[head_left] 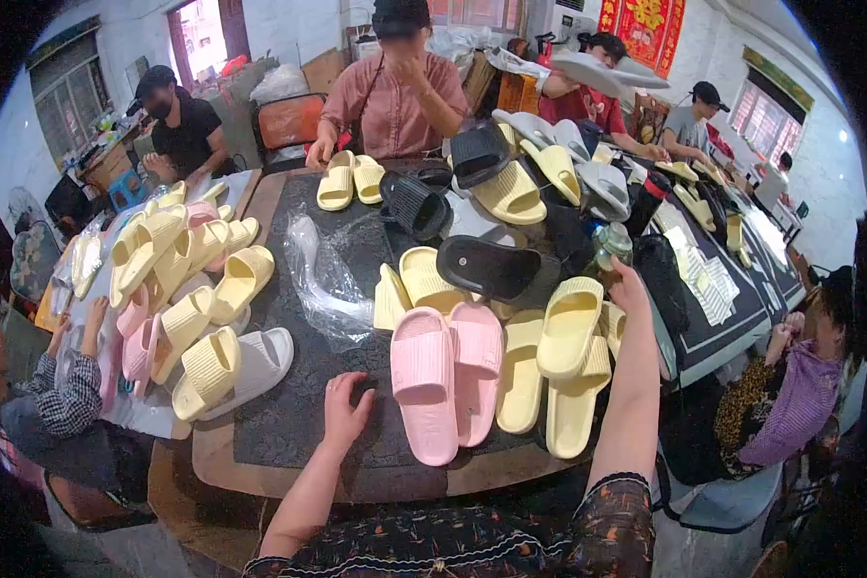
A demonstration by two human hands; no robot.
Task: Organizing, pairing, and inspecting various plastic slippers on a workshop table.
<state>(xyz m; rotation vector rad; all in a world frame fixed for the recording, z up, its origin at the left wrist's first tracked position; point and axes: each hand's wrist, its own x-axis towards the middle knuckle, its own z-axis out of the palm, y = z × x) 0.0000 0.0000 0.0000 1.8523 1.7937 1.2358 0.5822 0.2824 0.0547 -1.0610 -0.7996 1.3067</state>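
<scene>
My left hand (349, 409) rests at the table's near edge with its fingers apart and loosely bent, holding nothing. Just right of it lies a pair of pink slippers (424, 385). My right arm stretches forward past several yellow slippers (570, 328), and my right hand (630, 287) is closed at the lower part of a greenish see-through jar (608, 243). Some of those fingers are hidden. Near the jar are a black slipper (489, 269) and a dark bundle (657, 275).
Yellow, pink and grey slippers (202, 376) crowd the left table. Crumpled clear plastic bags (332, 289) lie mid-table. Across from me a person (395, 106) handles yellow slippers (337, 183). Other people sit at both sides. A striped cloth (708, 279) lies on the right table.
</scene>
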